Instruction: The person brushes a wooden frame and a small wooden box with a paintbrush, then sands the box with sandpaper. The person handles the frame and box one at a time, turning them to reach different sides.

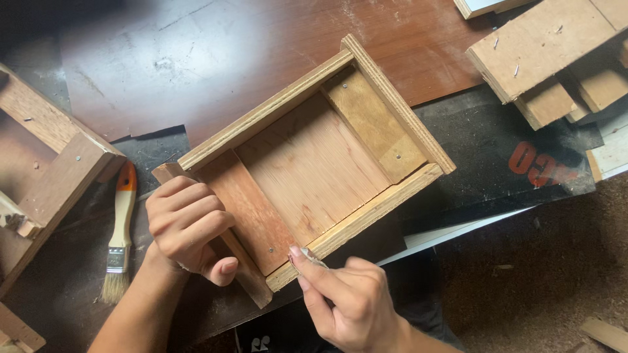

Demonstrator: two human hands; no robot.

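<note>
Centrally: one shallow open plywood box, one wooden-handled paintbrush at left | other wooden frames cut off at frame edges; small greyish piece in fingertips hard to identify | left hand curled over box's lower-left end; right hand pinching piece against box's bottom corner.

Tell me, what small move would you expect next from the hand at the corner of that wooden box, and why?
Probably a short rub along the near edge of the wooden box. The right hand pinches a small greyish scrap, perhaps sandpaper, against the box's near corner, while the left hand grips the box's end wall, steadying it. The paintbrush lies untouched beside it.
</note>
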